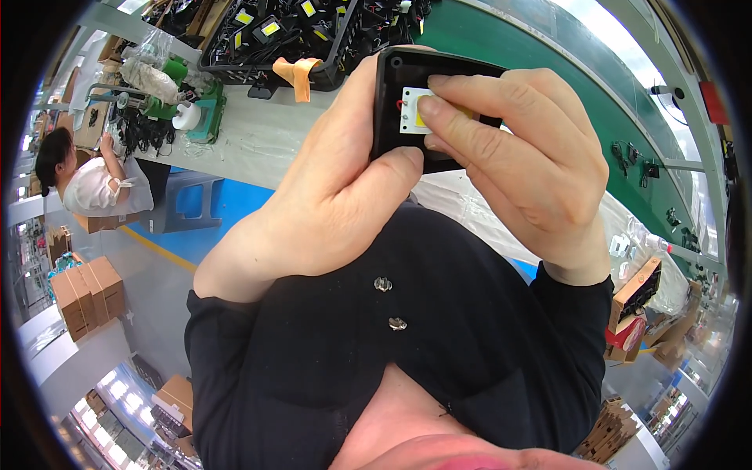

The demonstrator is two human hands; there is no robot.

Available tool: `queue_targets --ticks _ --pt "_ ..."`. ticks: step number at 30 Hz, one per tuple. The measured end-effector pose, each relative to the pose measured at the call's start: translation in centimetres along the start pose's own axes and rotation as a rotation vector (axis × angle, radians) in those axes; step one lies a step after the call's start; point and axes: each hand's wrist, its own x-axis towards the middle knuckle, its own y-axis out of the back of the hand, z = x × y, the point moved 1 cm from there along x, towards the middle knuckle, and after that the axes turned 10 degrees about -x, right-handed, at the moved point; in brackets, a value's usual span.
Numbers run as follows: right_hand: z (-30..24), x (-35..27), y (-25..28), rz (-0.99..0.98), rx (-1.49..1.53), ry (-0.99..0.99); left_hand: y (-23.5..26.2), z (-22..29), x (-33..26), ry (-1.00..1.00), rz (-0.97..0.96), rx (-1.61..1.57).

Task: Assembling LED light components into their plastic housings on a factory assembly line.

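Close in front of me, my left hand (pixel 333 176) grips a black plastic housing (pixel 387 98) by its left side, with the thumb along the near edge. Inside the housing sits a small white LED board (pixel 408 121) with a yellow patch. A short red wire shows at its left end. My right hand (pixel 536 145) comes in from the right, its thumb and fingers pinched together on the board. Those fingers cover most of the board and part of the housing's right side.
Beyond my left hand, a black crate (pixel 337 69) holds several black lamp parts, with an orange cloth strip (pixel 298 74) over its rim. A green bench machine (pixel 205 117) stands further left, near a seated co-worker (pixel 94 184). A green work surface (pixel 501 39) stretches behind my right hand.
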Motion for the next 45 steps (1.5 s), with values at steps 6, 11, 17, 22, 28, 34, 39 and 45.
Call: queue_targets --ticks 6,11,17,22,28,34,39,45 --pt "-0.2 0.0 0.0 -0.083 0.024 -0.041 -0.2 -0.1 -0.2 -0.005 0.060 0.005" --pt "0.4 0.7 0.9 -0.230 0.026 -0.068 -0.3 -0.5 0.1 -0.072 0.142 -0.153" --pt "0.9 -1.1 -2.5 -0.121 0.122 -0.199 1.5 -3.0 1.0 -0.097 0.263 0.073" --pt "-0.1 -4.2 -6.0 0.122 0.718 -0.858 2.0 -4.5 1.6 -0.280 0.264 0.395" --pt "0.6 -3.9 -6.8 0.306 0.370 -0.655 2.9 -4.9 2.0 -0.202 0.300 0.343" --pt "1.7 -2.6 -8.1 -0.086 0.888 -1.019 4.0 -6.2 2.8 -0.269 0.228 0.331" --pt "1.5 -3.3 -8.8 -0.165 0.690 -1.096 4.4 -6.1 3.0 -0.167 0.201 0.269" --pt "2.6 -2.7 -11.3 -0.120 0.559 -1.015 7.0 -8.4 5.3 -0.076 0.256 0.102"
